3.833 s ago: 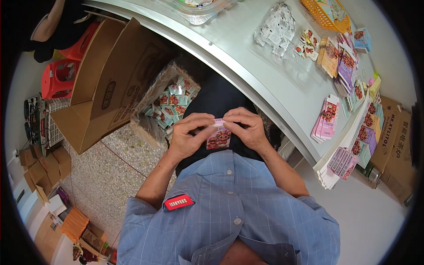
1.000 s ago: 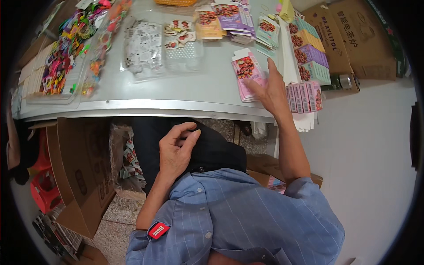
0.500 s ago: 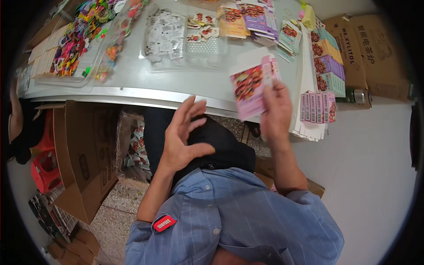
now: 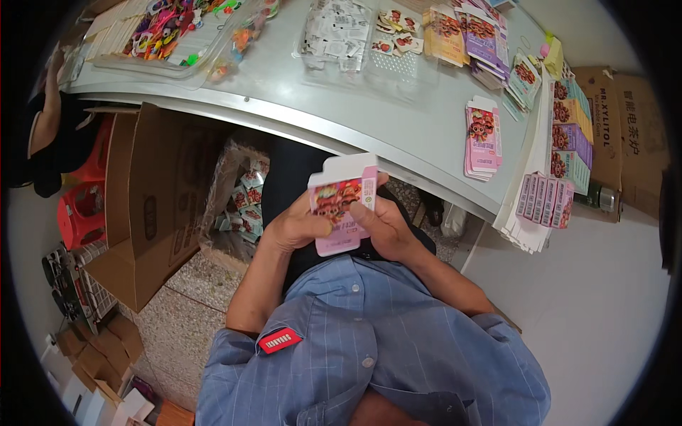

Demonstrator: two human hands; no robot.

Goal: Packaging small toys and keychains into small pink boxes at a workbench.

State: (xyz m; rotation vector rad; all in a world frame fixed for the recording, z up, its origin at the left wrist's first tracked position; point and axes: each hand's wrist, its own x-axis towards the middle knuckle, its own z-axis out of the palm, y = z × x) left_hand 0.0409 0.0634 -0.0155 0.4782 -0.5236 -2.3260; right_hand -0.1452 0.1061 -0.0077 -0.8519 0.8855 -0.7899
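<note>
A pink flattened carton (image 4: pixel 339 186), printed with a picture of red candies or fruit, is held upright over my lap. My left hand (image 4: pixel 297 228) grips its left side, thumb across the front. My right hand (image 4: pixel 389 228) closes on its right side, thumb pressing the front face, with most fingers behind it. At the table's right part lies a stack of similar pink flat cartons (image 4: pixel 483 135). Several made-up pink boxes (image 4: pixel 543 201) stand in a row at the far right, beyond both hands.
The grey table (image 4: pixel 298 99) bears a clear tray of white packets (image 4: pixel 335 34), a tray of small printed packs (image 4: pixel 398 35), purple cartons (image 4: pixel 486 39), and a bin of colourful trinkets (image 4: pixel 167 35). An open cardboard box (image 4: pixel 167 213) and a packet-filled lined box (image 4: pixel 241 202) stand below, left.
My right hand has brought the pink carton from over the table to my lap. My left hand, open before, now grips it too. The view has shifted, so the table sits further right.
</note>
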